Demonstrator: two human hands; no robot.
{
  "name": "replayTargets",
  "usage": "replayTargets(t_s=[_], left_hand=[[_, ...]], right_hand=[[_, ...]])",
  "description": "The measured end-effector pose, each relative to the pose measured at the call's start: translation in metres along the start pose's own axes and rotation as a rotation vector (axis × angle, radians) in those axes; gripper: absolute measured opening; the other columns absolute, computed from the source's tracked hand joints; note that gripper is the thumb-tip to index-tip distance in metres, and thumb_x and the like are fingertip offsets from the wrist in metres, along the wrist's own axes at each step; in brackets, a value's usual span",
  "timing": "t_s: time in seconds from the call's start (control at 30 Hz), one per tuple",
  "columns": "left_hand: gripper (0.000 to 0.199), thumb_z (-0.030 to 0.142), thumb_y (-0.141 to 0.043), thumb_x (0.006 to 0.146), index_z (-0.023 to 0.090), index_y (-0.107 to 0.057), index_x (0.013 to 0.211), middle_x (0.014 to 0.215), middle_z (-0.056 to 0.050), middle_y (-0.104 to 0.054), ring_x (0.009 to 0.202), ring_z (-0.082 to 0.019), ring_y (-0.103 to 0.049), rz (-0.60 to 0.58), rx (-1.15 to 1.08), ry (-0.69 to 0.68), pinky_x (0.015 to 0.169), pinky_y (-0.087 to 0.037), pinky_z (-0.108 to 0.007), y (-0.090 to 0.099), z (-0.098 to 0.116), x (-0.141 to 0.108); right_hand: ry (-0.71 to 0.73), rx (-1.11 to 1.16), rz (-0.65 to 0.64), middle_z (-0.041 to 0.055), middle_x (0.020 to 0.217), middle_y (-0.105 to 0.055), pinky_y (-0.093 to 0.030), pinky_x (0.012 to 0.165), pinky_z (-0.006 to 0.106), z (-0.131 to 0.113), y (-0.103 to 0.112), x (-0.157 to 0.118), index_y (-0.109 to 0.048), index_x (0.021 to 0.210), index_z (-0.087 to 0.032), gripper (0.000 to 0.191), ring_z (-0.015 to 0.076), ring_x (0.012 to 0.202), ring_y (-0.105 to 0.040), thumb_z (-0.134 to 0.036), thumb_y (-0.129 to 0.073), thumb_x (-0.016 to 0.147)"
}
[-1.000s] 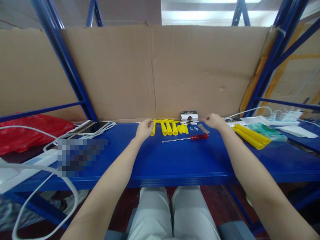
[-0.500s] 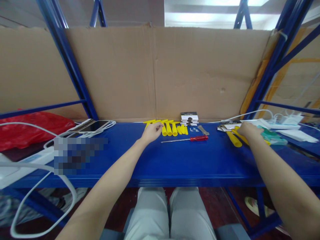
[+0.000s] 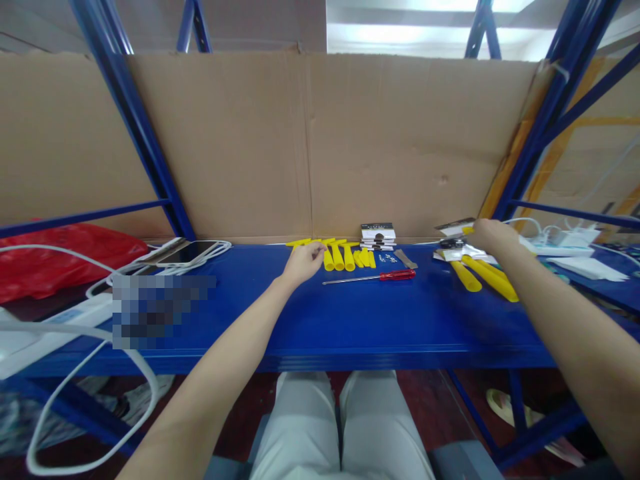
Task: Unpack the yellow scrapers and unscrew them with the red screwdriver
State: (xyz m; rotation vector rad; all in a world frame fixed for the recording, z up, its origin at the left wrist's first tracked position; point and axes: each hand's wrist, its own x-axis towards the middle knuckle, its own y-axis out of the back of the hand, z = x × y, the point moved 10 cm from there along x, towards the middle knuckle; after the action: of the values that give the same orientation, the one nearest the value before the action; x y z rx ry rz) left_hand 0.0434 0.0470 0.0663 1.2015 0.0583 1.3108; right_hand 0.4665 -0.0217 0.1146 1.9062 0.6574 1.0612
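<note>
My left hand (image 3: pixel 304 262) rests at the left end of a row of yellow T-shaped plastic handles (image 3: pixel 339 257), its fingers curled together; whatever is in them is hidden. To the right of that row lie small yellow plastic pieces (image 3: pixel 365 259), tiny pale parts (image 3: pixel 387 259) and a flat grey strip (image 3: pixel 406 259). Nearer me is a screwdriver (image 3: pixel 397 275) with a red handle. At the far right, my right hand (image 3: pixel 495 235) is closed at a flat black-and-white packet (image 3: pixel 456 227), raised above a pile with long yellow handles (image 3: pixel 491 279).
A stack of small black-and-white boxes (image 3: pixel 378 236) stands against the cardboard wall (image 3: pixel 400 147). On the left are a phone (image 3: pixel 191 253), white cables and a red bag (image 3: pixel 70 257). A power strip (image 3: pixel 560 243) and white papers (image 3: pixel 590 268) lie far right, beside the blue rack post (image 3: pixel 550 140).
My right hand has moved up and back from the yellow handles, and a black-and-white packet now shows raised at its fingers. The green sheet has mostly gone from sight. My left hand stays put.
</note>
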Motion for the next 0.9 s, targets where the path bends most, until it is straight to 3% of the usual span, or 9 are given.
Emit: replayTargets(t_s=[0.1, 0.17, 0.3, 0.43, 0.63, 0.77, 0.9], left_hand=[[0.024, 0.021, -0.044, 0.080, 0.015, -0.064, 0.092, 0.070, -0.003, -0.067, 0.056, -0.012, -0.059, 0.053, -0.018, -0.019, 0.058, -0.044, -0.021, 0.004, 0.002, 0.000], [0.023, 0.023, -0.045, 0.081, 0.015, -0.064, 0.091, 0.072, -0.003, -0.067, 0.057, -0.012, -0.060, 0.080, -0.035, -0.025, 0.058, -0.045, -0.022, 0.006, 0.004, 0.000], [0.023, 0.026, -0.046, 0.082, 0.015, -0.065, 0.088, 0.076, -0.004, -0.069, 0.066, -0.014, -0.062, 0.152, -0.073, -0.040, 0.065, -0.047, -0.024, 0.012, 0.009, 0.000], [0.024, 0.027, -0.051, 0.081, 0.015, -0.066, 0.094, 0.097, -0.007, -0.069, 0.090, -0.018, -0.062, 0.193, -0.079, -0.121, 0.082, -0.046, -0.030, 0.014, 0.021, 0.000], [0.028, 0.033, -0.050, 0.082, 0.015, -0.068, 0.093, 0.096, -0.007, -0.070, 0.092, -0.020, -0.062, 0.129, -0.264, -0.118, 0.086, -0.045, -0.033, 0.003, 0.025, 0.001], [0.025, 0.036, -0.055, 0.077, 0.016, -0.068, 0.083, 0.088, -0.005, -0.071, 0.087, -0.019, -0.064, 0.175, -0.492, -0.011, 0.084, -0.046, -0.031, 0.006, 0.015, 0.000], [0.030, 0.034, -0.058, 0.074, 0.014, -0.066, 0.095, 0.088, -0.007, -0.071, 0.086, -0.019, -0.065, 0.158, -0.718, 0.035, 0.084, -0.046, -0.031, 0.001, 0.014, 0.001]], right_hand=[[0.116, -0.178, 0.017, 0.0215, 0.104, -0.061, -0.046, 0.081, 0.048, -0.065, 0.023, -0.022, -0.061, 0.096, -0.013, 0.027, 0.0344, 0.100, -0.058, -0.030, -0.060, 0.075], [0.199, -0.183, 0.045, 0.0212, 0.106, -0.061, -0.046, 0.079, 0.046, -0.109, 0.031, -0.040, -0.060, 0.104, -0.011, 0.030, 0.0338, 0.098, -0.059, -0.028, -0.056, 0.079], [0.406, -0.090, 0.039, 0.0191, 0.104, -0.064, -0.046, 0.076, 0.039, -0.188, 0.022, -0.074, -0.061, 0.104, -0.011, 0.029, 0.0292, 0.093, -0.061, -0.026, -0.049, 0.082], [0.536, 0.072, -0.027, 0.0148, 0.105, -0.065, -0.045, 0.077, 0.034, -0.236, -0.006, -0.100, -0.062, 0.104, -0.014, 0.029, 0.0249, 0.093, -0.061, -0.025, -0.048, 0.082], [0.580, 0.282, -0.092, 0.0143, 0.107, -0.065, -0.043, 0.081, 0.031, -0.254, -0.048, -0.132, -0.059, 0.105, -0.013, 0.025, 0.0224, 0.098, -0.060, -0.021, -0.045, 0.085], [0.563, 0.366, -0.072, 0.0137, 0.107, -0.064, -0.042, 0.081, 0.030, -0.250, -0.053, -0.142, -0.056, 0.104, -0.014, 0.022, 0.0206, 0.098, -0.059, -0.021, -0.046, 0.086], [0.506, 0.402, -0.086, 0.0121, 0.095, -0.065, -0.042, 0.075, 0.029, -0.247, -0.052, -0.141, -0.054, 0.096, -0.015, 0.015, 0.0203, 0.088, -0.061, -0.022, -0.051, 0.083]])
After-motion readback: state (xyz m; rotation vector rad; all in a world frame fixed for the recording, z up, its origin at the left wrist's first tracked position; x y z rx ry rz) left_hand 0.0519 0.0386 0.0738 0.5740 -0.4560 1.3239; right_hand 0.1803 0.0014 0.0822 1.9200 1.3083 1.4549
